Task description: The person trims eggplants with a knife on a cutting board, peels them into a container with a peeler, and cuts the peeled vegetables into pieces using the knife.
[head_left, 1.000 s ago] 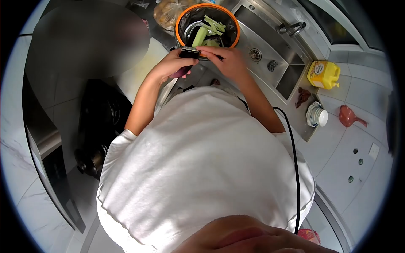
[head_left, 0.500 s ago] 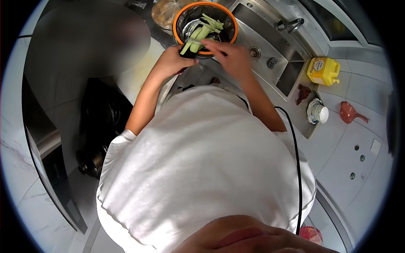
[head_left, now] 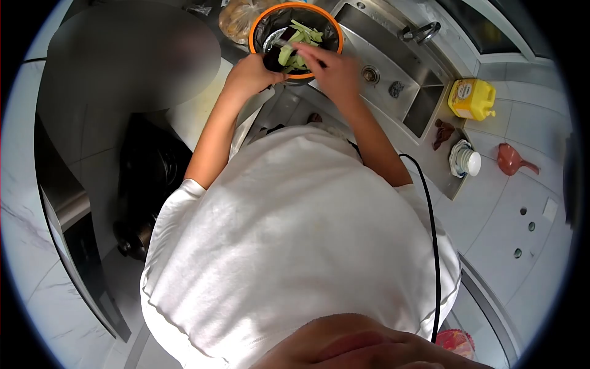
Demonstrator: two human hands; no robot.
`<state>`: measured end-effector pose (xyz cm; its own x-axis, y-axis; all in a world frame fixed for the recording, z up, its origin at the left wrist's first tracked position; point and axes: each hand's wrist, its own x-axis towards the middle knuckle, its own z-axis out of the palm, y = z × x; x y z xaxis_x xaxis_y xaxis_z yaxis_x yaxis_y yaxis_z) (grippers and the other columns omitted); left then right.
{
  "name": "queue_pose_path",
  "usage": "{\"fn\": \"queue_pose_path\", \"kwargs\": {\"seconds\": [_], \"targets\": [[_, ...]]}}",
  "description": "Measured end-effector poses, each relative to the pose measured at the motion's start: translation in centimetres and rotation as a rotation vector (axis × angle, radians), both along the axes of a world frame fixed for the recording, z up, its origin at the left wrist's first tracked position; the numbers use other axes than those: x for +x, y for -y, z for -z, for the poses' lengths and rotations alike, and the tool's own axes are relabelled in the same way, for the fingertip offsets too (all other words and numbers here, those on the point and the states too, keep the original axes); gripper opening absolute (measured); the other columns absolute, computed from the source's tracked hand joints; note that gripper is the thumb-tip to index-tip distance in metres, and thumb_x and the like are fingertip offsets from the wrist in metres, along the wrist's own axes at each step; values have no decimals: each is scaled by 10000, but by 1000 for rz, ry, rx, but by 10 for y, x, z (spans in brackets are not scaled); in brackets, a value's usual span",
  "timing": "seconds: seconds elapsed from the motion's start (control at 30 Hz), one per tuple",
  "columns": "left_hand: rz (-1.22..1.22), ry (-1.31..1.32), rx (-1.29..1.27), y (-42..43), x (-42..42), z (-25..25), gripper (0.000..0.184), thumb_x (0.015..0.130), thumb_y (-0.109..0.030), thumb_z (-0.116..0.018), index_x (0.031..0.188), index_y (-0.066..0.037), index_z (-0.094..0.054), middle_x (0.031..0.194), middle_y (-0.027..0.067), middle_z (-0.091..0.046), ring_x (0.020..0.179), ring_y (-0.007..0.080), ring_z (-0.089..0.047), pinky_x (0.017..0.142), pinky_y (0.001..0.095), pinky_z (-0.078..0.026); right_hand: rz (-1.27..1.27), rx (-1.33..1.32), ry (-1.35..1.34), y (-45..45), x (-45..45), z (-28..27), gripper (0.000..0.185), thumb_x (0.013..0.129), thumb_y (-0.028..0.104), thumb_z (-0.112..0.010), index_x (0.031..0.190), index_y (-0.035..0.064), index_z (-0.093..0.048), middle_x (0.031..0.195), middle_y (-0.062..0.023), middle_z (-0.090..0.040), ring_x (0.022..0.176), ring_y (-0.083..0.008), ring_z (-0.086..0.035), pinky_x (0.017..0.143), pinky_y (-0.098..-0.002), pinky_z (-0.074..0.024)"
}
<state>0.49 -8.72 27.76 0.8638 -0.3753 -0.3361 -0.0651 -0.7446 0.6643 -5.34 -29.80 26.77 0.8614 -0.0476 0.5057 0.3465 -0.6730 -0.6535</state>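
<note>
At the top of the head view, my left hand (head_left: 252, 77) is wrapped round a dark purple eggplant (head_left: 272, 61), held over the near left rim of an orange-rimmed bin (head_left: 339, 38). My right hand (head_left: 332, 69) is closed over the bin's right side, pinching a thin, shiny blade-like tool (head_left: 284, 43) that points left towards the eggplant. Whether it is a knife or a peeler I cannot tell. Below the fingers, several pale green strips (head_left: 301, 35) lie in the dark-lined bin. My left fingers hide part of the eggplant.
To the bin's right is a steel sink (head_left: 362, 46) with a faucet (head_left: 421, 32). A yellow jug (head_left: 472, 98) and stacked bowls (head_left: 465, 160) stand along its far end. A clear bag of brownish items (head_left: 236, 21) touches the bin's left. A black cable (head_left: 430, 215) runs past my side.
The purple eggplant has turned, and its pale cut side no longer shows in my left hand. My right hand has shifted slightly up with the blade. More pale pieces show lower in the bin.
</note>
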Motion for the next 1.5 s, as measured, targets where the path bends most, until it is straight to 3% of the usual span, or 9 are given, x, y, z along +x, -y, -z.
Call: {"fn": "queue_pose_path", "kwargs": {"seconds": [0.1, 0.4, 0.53, 0.6, 0.8, 0.97, 1.07, 1.33, 1.5], "targets": [[-1, -16, -58, -6, 5, 6, 514, 790, -269, -865, 1190, 29, -740, 944, 141, -797, 849, 197, -742, 796, 346, -556, 97, 20, -382, 0, 0, 7, 227, 959, 312, -759, 1172, 254, -807, 850, -44, -778, 585, -153, -686, 527, -292, -490], [-77, -176, -155, -6, 4, -1, 371, 837, -227, -827, 1100, 24, -753, 693, -4, -671, 502, 71, -520, 470, 277, -405, -60, 74, -78, -10, -7, 17, 194, 948, 298, -774, 1130, 249, -817, 928, -41, -790, 723, -198, -735, 597, -318, -544], [-85, -138, -78, -8, 2, 2, 368, 838, -211, -831, 1115, 19, -752, 680, -14, -668, 497, 68, -519, 462, 276, -397, 64, -182, -89, -2, 4, 40, 202, 979, 361, -727, 1139, 275, -816, 827, -85, -749, 651, -267, -689, 555, -374, -528], [-109, -152, -143, -9, -5, -2, 448, 756, -299, -854, 1058, 21, -771, 753, 105, -738, 555, 167, -650, 560, 316, -518, 156, -196, -126, 17, 22, 53, 216, 982, 381, -720, 1146, 279, -816, 768, -88, -724, 607, -280, -664, 529, -384, -512], [-113, -76, -169, -13, -9, -3, 548, 743, -329, -861, 1162, 9, -753, 913, 155, -788, 819, 253, -762, 774, 360, -566, 358, -232, -33, 58, 33, 45, 260, 972, 421, -732, 1157, 261, -818, 631, -80, -680, 467, -260, -603, 453, -372, -472], [-90, 84, 54, -8, -12, -5, 556, 796, -319, -845, 1250, -24, -716, 1023, 129, -795, 912, 253, -760, 798, 366, -570, 59, 56, -67, 10, 9, 17, 232, 950, 358, -767, 1150, 251, -817, 841, -47, -777, 656, -215, -719, 577, -329, -545], [-106, 127, 239, 1, -17, -16, 580, 774, -360, -838, 1263, -72, -716, 1043, 131, -791, 959, 294, -757, 817, 397, -574, -32, -41, -86, -14, 2, 23, 236, 944, 338, -772, 1157, 242, -810, 916, -45, -788, 748, -225, -744, 632, -326, -564], [-154, 213, 279, 3, -32, -18, 504, 735, -317, -835, 1153, -62, -720, 1012, 165, -777, 976, 349, -741, 820, 435, -579, 427, -221, -226, 40, 36, 57, 253, 983, 441, -709, 1142, 275, -814, 804, -133, -737, 622, -333, -679, 532, -409, -520], [-166, 348, 316, -1, -33, -10, 556, 751, -312, -851, 1224, -78, -678, 1084, 145, -751, 966, 352, -736, 811, 444, -588, 238, 101, -162, 26, 29, 59, 331, 984, 389, -740, 1222, 162, -782, 799, -100, -758, 594, -201, -693, 529, -345, -509]]}}
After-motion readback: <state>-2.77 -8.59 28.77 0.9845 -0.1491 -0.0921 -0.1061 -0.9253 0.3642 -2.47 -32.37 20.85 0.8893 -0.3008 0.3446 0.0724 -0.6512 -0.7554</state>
